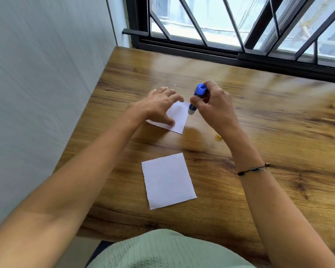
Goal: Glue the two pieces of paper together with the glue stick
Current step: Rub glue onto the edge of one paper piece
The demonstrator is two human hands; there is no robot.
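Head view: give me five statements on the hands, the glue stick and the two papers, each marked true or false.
1. The right hand holds the glue stick. True.
2. The glue stick's tip points up, away from the table. False: its pale tip points down at the far paper.
3. The left hand presses on the far paper. True.
4. The near paper is stacked on the far paper. False: they lie apart on the table.
5. The left wrist wears a bracelet. False: the bracelet is on the right wrist.
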